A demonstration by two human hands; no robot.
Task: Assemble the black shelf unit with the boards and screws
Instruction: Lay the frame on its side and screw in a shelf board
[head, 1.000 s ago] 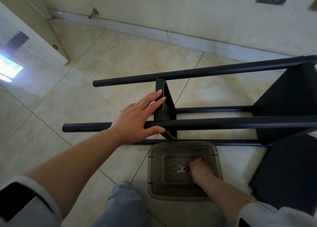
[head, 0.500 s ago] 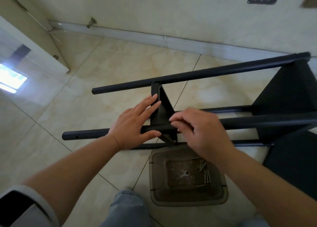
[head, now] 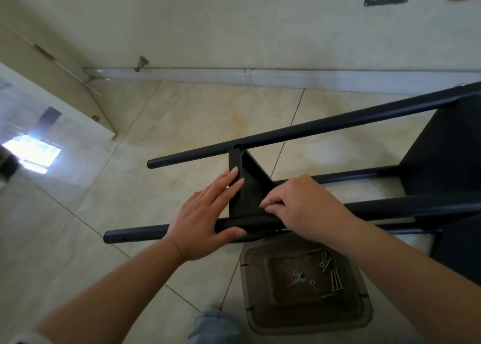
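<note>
The black shelf unit (head: 442,161) lies sideways on the tiled floor. The left hand (head: 205,213) presses flat, fingers straight, on its near pole (head: 140,234); the right hand (head: 304,205) pinches at the pole beside the board (head: 247,190). Screws (head: 334,281) lie in the tray (head: 307,323) just below the pole.

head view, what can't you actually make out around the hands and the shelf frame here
- Whether the right hand pinches a screw: its curled fingers hide it.
- The joint of black board and near pole: covered by both hands.
- The frame's right end: cut off by the edge.
- The tray hardware: too small to count.
</note>
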